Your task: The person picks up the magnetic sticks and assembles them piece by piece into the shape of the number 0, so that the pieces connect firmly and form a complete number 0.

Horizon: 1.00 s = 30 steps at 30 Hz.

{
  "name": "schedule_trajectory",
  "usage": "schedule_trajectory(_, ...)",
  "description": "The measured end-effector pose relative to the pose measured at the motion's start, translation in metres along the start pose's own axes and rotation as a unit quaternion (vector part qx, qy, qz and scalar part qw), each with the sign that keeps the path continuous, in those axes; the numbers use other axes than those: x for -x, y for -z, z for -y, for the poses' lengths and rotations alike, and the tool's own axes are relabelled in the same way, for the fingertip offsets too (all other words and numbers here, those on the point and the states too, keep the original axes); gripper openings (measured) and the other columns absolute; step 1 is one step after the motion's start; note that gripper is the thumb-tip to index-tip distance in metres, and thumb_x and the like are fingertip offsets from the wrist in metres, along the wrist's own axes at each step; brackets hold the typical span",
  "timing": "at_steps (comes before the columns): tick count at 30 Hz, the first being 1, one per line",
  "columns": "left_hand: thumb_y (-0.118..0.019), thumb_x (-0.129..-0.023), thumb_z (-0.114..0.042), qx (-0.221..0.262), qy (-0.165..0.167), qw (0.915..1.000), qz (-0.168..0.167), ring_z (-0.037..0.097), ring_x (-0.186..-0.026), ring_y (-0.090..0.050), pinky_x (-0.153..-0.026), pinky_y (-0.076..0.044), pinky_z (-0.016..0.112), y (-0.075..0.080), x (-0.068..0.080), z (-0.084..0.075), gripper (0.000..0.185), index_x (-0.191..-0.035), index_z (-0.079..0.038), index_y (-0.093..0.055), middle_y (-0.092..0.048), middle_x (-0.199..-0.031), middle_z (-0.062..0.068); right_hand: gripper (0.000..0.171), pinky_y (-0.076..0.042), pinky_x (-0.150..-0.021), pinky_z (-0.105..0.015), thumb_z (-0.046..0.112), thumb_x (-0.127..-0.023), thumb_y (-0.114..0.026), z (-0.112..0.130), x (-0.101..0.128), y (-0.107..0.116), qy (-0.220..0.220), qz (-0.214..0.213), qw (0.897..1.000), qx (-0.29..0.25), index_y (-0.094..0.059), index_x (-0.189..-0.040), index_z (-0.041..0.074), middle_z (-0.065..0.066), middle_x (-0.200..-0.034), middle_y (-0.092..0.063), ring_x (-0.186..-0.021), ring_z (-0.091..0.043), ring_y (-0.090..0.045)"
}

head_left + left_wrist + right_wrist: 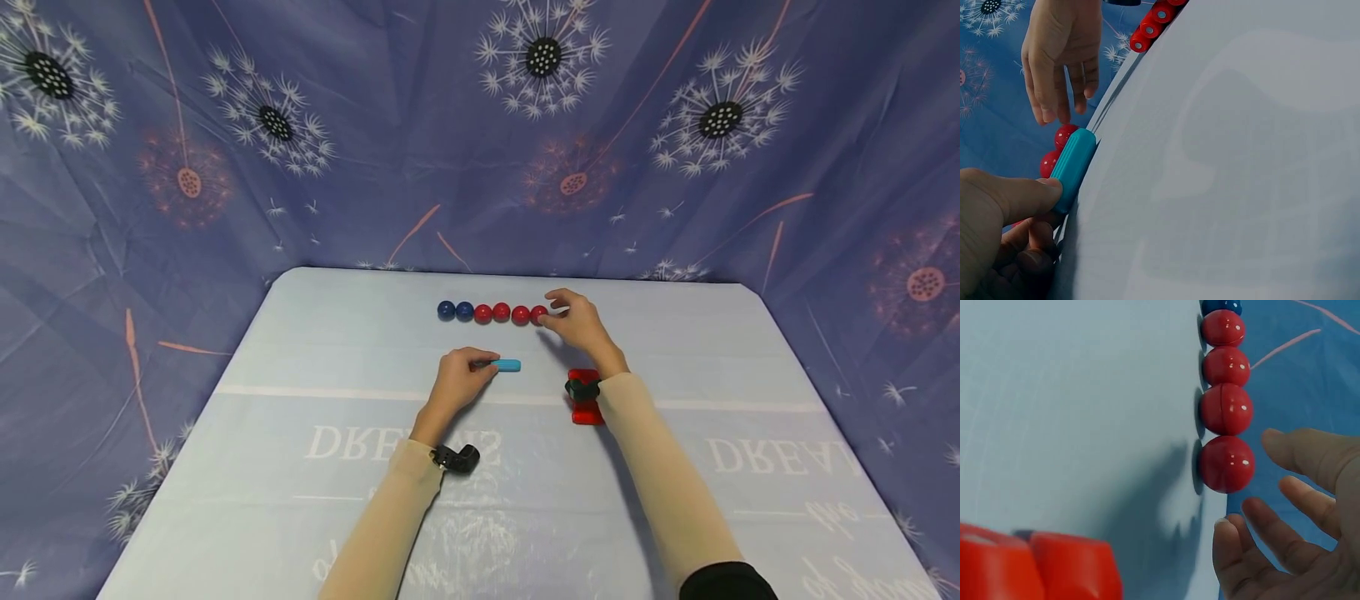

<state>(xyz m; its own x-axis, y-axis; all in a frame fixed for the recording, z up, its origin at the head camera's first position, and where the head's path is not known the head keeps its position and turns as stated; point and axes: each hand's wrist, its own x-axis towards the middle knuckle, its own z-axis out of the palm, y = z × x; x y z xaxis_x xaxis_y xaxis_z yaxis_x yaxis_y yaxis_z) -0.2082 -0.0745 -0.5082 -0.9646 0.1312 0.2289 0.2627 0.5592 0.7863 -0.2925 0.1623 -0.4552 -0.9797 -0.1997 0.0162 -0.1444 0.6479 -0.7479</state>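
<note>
My left hand [459, 383] pinches a light blue ribbed rod [1074, 169] between thumb and fingers, low over the table. Farther back, a row of glossy balls runs left to right: two dark blue balls [455, 311], then several red balls [501, 312]. At the right end of that row is my right hand [579, 323]. Its fingers are spread and bent around the side of the end red ball [1227, 464], with a gap showing between them and the ball in the right wrist view.
Several red rods [587, 413] with silvery round ends lie together under my right wrist. The white tablecloth [360, 333] carries a pale stripe and mirrored lettering. A blue dandelion-print cloth [420, 125] hangs behind the table's far edge.
</note>
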Motion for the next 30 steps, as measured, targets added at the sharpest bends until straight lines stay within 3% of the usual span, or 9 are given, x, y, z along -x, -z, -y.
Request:
schedule_trajectory(12,-0.075,-0.084,-0.017,-0.003,0.018,0.9998,0.001,0.011,-0.07,-0.053,-0.063,-0.044,0.025,0.0,0.0,0.0,0.018,-0.102,-0.015,-0.077,-0.073,-0.093,0.003,0.047,-0.052,-0.087,-0.047,0.023,-0.09,-0.068,-0.006,-0.006,-0.008,-0.033,0.001,0.999,0.001,-0.056,-0.131,0.005,-0.019,-0.12,-0.061,-0.113,-0.034,-0.058)
schedule_trajectory(30,-0.074,-0.085,-0.017,-0.001,0.008,1.0,0.002,0.011,-0.076,-0.056,-0.068,-0.047,0.026,-0.001,-0.002,0.002,0.018,-0.102,-0.015,-0.077,-0.073,-0.099,0.003,0.038,-0.051,-0.09,-0.046,0.025,-0.093,-0.064,-0.01,-0.011,-0.013,-0.044,0.009,0.999,0.023,-0.059,-0.125,0.008,-0.018,-0.119,-0.063,-0.111,-0.032,-0.059)
